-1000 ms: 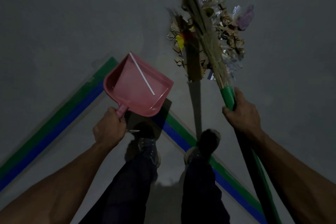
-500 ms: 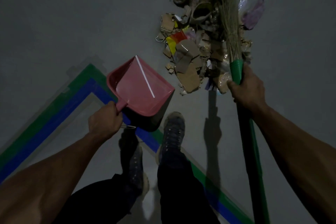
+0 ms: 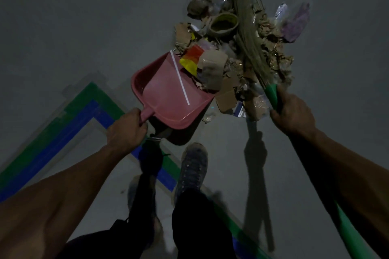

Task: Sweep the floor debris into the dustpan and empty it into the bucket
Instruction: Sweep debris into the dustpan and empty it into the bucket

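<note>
Head view: left hand [image 3: 126, 130] fisted on pink dustpan [image 3: 168, 94] handle, pan lip touching debris pile [image 3: 231, 59] w/ scraps spilling in. Right hand [image 3: 291, 112] clamped on green broom [image 3: 248, 33], bristles on the pile's far-right. Bucket not in view. Risk: pan looks tilted, hard sweep could push scraps under/past lip.

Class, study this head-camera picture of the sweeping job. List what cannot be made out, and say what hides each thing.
1. Bucket: nowhere in the head view, so its place is unknown.
2. Broom tip: cut off by the top edge.
3. Debris pile: its far end runs past the top edge; the bristles cover part of it.
4. Dustpan handle: wrapped by the left hand.
5. Small scraps: too dim to identify.
</note>
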### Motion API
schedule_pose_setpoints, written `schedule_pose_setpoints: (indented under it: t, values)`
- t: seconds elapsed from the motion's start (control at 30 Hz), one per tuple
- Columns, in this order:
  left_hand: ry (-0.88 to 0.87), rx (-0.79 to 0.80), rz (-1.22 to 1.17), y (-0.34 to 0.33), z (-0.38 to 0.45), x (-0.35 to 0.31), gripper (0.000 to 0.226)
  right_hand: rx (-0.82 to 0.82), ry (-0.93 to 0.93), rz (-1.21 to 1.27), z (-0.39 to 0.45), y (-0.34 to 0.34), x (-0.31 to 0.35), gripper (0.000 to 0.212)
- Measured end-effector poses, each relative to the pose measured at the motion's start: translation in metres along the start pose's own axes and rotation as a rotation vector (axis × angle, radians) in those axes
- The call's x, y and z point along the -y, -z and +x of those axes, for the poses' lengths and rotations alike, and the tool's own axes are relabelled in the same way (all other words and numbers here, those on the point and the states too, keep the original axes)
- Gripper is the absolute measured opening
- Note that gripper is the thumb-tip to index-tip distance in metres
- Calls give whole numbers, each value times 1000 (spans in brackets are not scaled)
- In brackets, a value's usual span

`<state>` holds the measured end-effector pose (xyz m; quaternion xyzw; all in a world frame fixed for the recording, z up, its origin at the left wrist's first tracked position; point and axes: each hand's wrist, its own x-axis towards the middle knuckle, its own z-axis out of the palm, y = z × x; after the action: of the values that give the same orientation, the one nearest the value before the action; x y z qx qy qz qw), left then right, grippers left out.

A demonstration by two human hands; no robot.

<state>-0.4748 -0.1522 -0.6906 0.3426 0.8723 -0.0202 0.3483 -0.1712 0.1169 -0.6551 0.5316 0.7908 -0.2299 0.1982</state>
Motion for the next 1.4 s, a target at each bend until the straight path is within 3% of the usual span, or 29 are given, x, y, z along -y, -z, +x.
schedule_pose_setpoints:
  t: [0.17,0.4,0.53,0.73,1.27,1.4]
  values:
    - [20,19,-8,10,4,-13,13,69,32,-28,-34,-12,-9,70]
    - [117,-42,-65,8,-8,0,13,-108,21,50,-13,23,7,72]
    - [144,-63,-69,6,-2,6,16,-164,51,74,40,37,37,64]
    - [107,-92,-80,8,23,-1,16,-67,107,8,85,30,61,40]
    - [-9,-39,-5,13,37,-8,20,99,197,47,-24,-29,41,66]
    - [-9,-8,46,12,27,-7,25,35,192,95,-23,-9,40,56]
